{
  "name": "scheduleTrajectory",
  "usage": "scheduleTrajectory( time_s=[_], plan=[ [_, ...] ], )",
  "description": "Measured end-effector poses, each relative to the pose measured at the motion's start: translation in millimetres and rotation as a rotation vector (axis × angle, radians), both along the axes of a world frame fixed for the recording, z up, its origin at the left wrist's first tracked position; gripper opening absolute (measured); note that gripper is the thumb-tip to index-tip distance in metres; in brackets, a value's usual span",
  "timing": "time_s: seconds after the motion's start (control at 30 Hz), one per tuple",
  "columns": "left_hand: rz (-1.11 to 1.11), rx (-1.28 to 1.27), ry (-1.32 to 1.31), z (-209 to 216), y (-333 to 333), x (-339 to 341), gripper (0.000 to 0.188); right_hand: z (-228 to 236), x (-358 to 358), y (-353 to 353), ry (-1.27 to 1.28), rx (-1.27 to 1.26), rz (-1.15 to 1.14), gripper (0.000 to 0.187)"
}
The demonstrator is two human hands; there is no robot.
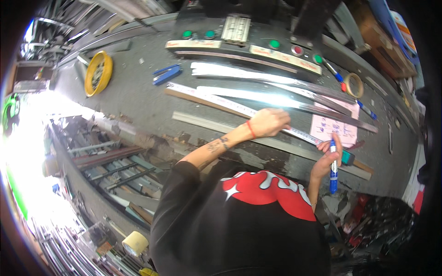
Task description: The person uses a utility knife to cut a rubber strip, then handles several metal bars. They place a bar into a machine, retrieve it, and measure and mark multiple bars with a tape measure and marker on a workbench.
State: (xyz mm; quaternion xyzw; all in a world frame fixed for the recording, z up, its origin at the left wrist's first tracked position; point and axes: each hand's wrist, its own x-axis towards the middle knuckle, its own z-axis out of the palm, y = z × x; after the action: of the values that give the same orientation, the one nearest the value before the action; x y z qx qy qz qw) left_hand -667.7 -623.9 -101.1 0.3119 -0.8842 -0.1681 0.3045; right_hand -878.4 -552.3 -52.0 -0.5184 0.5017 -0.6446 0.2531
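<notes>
A white tape measure blade [221, 102] runs out along a thin brown strip [184, 94] on the workbench. My left hand [271, 122] is closed over the blade midway; its fingertips are partly hidden. At the blade's right end, beside the teal and black tape measure case [348, 158], my right hand [330, 155] grips a blue and white marker [334, 172], its fingers curled round it. Nearer to me lies a pale grey strip [207, 124], parallel to the tape. Several shiny metal profiles [258, 97] lie just beyond, partly over a pink handwritten sheet [343, 133].
A machine with green and red buttons [274, 43] borders the bench's far side. A yellow bowl of small parts [107, 73] and a blue stapler [166, 74] lie left. To the right are a tape roll [360, 85] and another marker [367, 110]. Metal offcuts [119, 175] fill the lower left.
</notes>
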Motion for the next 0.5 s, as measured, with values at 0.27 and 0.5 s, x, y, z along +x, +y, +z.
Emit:
scheduleTrajectory(
  time_s=[0.27,0.5],
  plan=[
    [-0.001,0.021,0.043,-8,-1,-2,0.021,-12,11,6,0.227,0.258,-0.050,0.031],
    [0.004,0.150,0.056,-8,-1,-2,0.021,10,-104,5,0.700,0.322,-0.496,0.029]
  ],
)
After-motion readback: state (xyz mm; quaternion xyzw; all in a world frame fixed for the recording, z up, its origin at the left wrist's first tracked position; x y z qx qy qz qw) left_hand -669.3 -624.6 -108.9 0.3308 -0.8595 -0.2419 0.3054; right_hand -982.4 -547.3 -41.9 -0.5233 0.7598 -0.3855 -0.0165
